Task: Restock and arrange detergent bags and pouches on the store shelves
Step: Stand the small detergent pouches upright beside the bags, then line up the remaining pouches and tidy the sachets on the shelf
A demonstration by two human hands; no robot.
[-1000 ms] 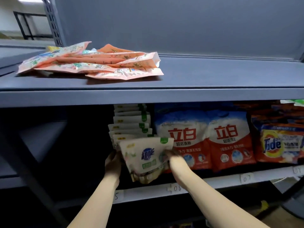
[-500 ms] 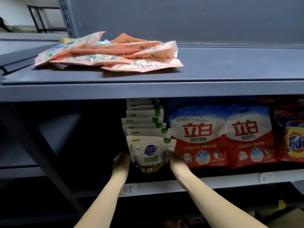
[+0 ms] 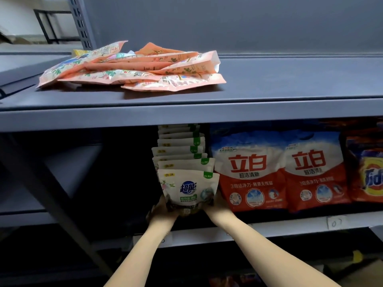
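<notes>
Since the earlier frame the small white stand-up detergent pouch (image 3: 188, 190) at lower centre sits straighter, left hand (image 3: 163, 212) and right hand (image 3: 217, 208) gripping its lower corners; judged light, soft, slippery.

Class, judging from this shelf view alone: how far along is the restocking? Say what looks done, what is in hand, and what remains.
Done: the red-and-white detergent bags stand faced on the lower shelf. In hand: the left hand and right hand hold the front white pouch of its row by both sides. Left: the pink pouches lie heaped on the upper shelf.
</notes>
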